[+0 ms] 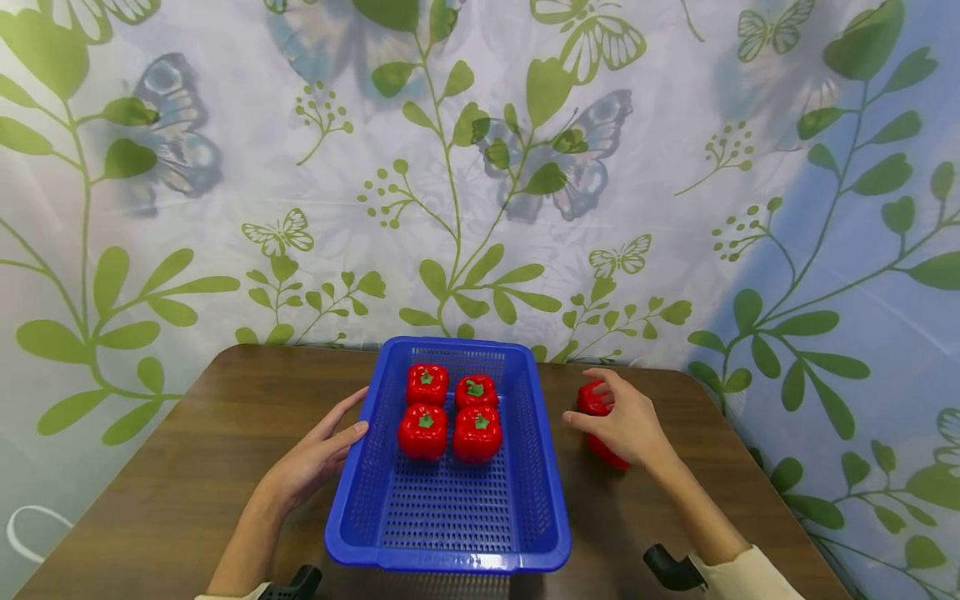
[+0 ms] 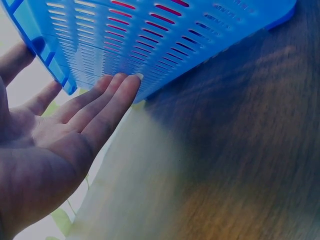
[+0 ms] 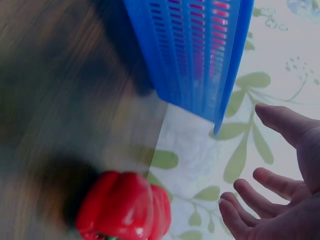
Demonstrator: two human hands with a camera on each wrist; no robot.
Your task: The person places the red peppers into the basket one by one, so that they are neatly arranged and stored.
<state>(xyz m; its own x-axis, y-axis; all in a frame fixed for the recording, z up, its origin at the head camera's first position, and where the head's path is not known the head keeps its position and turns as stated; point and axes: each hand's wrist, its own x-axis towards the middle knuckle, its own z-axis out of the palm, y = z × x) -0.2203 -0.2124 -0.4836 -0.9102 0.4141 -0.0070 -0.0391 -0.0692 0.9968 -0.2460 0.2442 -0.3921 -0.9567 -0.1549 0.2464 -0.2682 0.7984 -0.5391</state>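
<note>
Pale sleeves and black wrist mounts lie nearest the head camera. Beyond them, a blue basket sits on a brown table, a patterned cloth hanging behind. Four red peppers rest in the basket, two by two toward its far end, green stems upward. To the basket's right, red shows at two spots past the fingers, seemingly two further peppers on the table; the overlap prevents a firm count. Left hand: at the basket's left side, thumb at the rim, fingers extended against the outer wall, not clamped. Right hand: thumb and fingers apart, nothing held, over the peppers beside the basket; the right wrist view shows a gap between hand and pepper. Handling, by judgement: the peppers look glossy and firm, probably light and somewhat slippery, and would roll if pinched off-centre. Best hold is across opposite sides at the widest part, below the stem, with moderate pressure. The basket appears light, thin-walled and slightly flexible; the rim offers the soundest hold.
</note>
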